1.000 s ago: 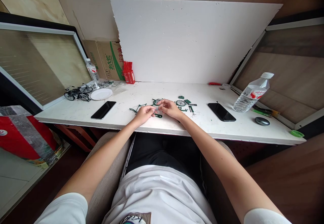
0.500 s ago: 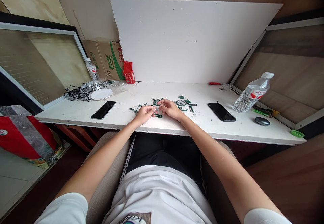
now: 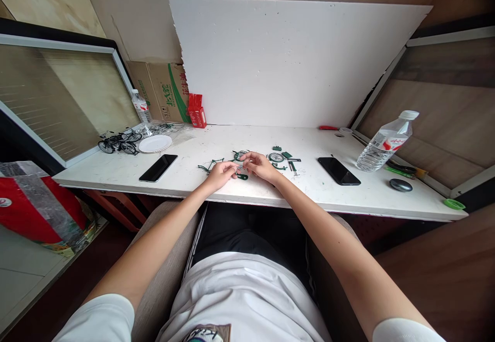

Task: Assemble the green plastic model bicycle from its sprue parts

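My left hand (image 3: pixel 219 175) and my right hand (image 3: pixel 260 166) meet low over the table, fingertips pinched around a small silvery part (image 3: pixel 239 167). Its exact kind is too small to make out. Just beneath the fingers is a green chain-guard-shaped piece (image 3: pixel 242 177); whether it is held or lies on the table I cannot tell. A green toy bicycle frame (image 3: pixel 211 165) lies left of my left hand. Behind the fingers sits a wheel with green parts (image 3: pixel 240 154), partly covered. To the right of my right hand lie a spoked wheel (image 3: pixel 276 157) and several small green pieces (image 3: pixel 286 155).
Phones lie on the left (image 3: pixel 159 167) and right (image 3: pixel 339 171). A water bottle (image 3: pixel 384 142) stands at the right, beside a dark oval object (image 3: pixel 401 185). Black model bicycles (image 3: pixel 119 142) and white plates (image 3: pixel 155 144) are at the left. A white board (image 3: pixel 294 63) leans behind.
Almost nothing has shifted. Both hands stay in place with the small silvery part between their fingertips, and the loose pieces lie as before.
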`<act>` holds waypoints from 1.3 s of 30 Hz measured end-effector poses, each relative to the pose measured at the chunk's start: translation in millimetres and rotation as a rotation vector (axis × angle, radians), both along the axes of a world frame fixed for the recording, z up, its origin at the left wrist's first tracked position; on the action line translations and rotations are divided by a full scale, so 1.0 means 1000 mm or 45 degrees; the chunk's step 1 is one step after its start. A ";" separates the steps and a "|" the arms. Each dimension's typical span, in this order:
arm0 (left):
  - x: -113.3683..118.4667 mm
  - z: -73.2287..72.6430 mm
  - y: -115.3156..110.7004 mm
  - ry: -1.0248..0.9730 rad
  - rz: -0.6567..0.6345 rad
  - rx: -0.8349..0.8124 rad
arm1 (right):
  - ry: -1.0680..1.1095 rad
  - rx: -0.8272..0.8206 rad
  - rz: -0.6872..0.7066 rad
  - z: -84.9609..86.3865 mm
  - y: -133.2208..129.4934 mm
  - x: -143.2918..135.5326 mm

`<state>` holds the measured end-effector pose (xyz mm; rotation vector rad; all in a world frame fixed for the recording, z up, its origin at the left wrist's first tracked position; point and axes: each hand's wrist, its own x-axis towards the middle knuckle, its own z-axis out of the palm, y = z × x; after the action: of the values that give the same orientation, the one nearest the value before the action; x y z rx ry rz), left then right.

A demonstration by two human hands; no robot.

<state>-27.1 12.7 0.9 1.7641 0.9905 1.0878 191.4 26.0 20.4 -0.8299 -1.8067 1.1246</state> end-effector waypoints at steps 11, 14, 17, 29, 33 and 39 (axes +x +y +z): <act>-0.001 0.001 -0.001 -0.016 -0.021 -0.003 | 0.007 -0.037 0.040 -0.002 0.002 0.001; 0.000 0.001 -0.001 -0.023 -0.019 -0.014 | 0.029 -0.067 0.047 -0.001 0.001 0.001; 0.000 0.001 -0.001 -0.028 -0.021 -0.017 | 0.046 -0.085 0.047 0.000 -0.001 0.000; 0.000 0.003 -0.002 -0.034 -0.032 -0.019 | 0.047 -0.109 0.037 0.000 0.000 0.001; 0.000 0.003 -0.002 -0.030 -0.035 -0.013 | 0.045 -0.105 0.049 -0.002 0.001 0.001; 0.000 0.003 -0.003 -0.037 -0.042 -0.025 | 0.049 -0.105 0.055 -0.003 0.003 0.002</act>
<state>-27.3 9.8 3.8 1.7382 0.9488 1.0764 193.0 29.0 16.9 -0.8145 -1.7639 1.2420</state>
